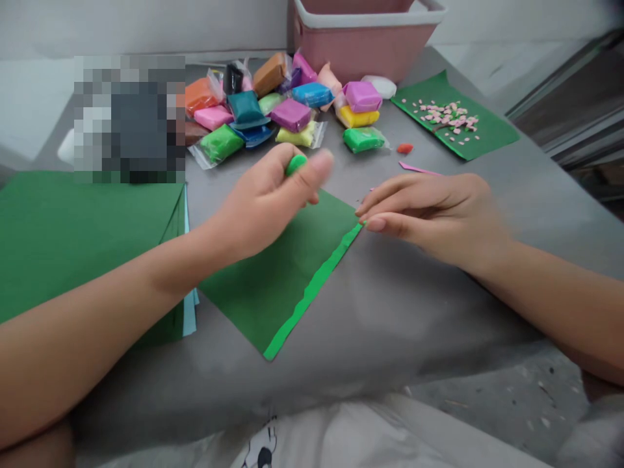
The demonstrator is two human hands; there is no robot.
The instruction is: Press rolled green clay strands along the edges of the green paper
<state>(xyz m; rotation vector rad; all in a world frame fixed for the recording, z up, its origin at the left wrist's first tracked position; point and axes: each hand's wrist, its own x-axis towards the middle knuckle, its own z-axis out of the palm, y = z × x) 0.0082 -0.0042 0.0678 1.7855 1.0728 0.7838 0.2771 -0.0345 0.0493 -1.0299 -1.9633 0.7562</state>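
Observation:
A dark green sheet of paper [273, 279] lies turned cornerwise on the grey table. Along its near right edge runs a bright green strip of clay [314, 292] with a wavy inner side. My left hand [266, 201] is above the sheet, closed round a lump of bright green clay [296, 165] that shows between thumb and curled fingers. My right hand [429, 211] is at the sheet's right corner. Its thumb and fingertips come together on the end of the green strip, pressing or pinching it there.
Wrapped clay packets [291, 114] in several colours lie at the back before a pink basket [361, 45]. A green card with a pink blossom tree [453, 123] is at the back right, near a small red clay piece [405, 149]. Large green sheets [82, 247] lie left.

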